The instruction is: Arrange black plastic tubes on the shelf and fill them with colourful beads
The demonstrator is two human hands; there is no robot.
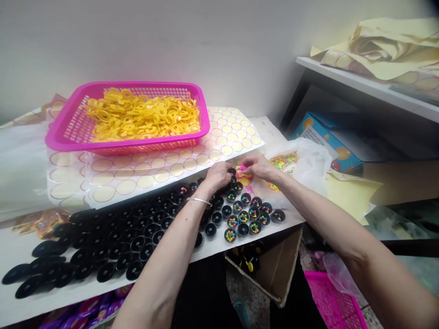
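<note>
My left hand (218, 176), with a silver bangle on the wrist, has its fingers curled around a small black cup (232, 172) at the back of the cup rows. Just to the right, my right hand (259, 166) is closed in a pinch on a small pink piece (243, 168), whose exact kind I cannot make out. Under it lies a little pile of pink and yellow plastic pieces (244, 181). Several cups nearest me hold coloured beads (232, 221). Many other black cups (137, 243) stand in rows to the left, with no beads visible in them.
A pink basket (55, 137) of yellow ring-shaped pieces (147, 114) rests on sheets of round stickers (126, 186). A clear bag (310, 160) of coloured beads (284, 160) lies at right. Below the table edge is a cardboard box (279, 269). A shelf (370, 87) juts out at upper right.
</note>
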